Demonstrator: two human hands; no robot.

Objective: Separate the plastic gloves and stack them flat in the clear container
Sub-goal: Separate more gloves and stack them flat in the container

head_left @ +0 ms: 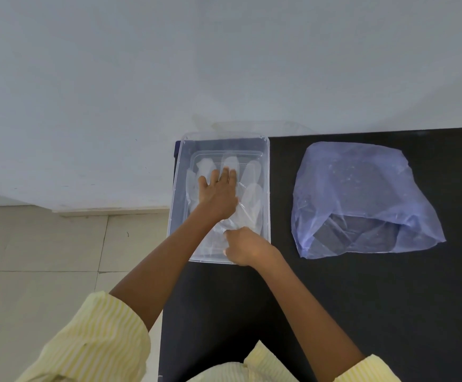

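Note:
A clear plastic container (pixel 266 172) stands at the left end of the black table. Thin see-through plastic gloves (pixel 253 194) lie flat inside it, fingers pointing away from me. My left hand (pixel 218 195) lies palm down on the gloves with its fingers spread, pressing them flat. My right hand (pixel 245 245) is at the container's near edge, its fingers pinched on the cuff end of a glove.
A crumpled bluish plastic bag (pixel 359 197) lies on the black table (pixel 362 312) to the right of the container. Pale wall fills the background, tiled floor (pixel 45 257) lies to the left. The container's clear lid (pixel 251 125) seems to rest behind it.

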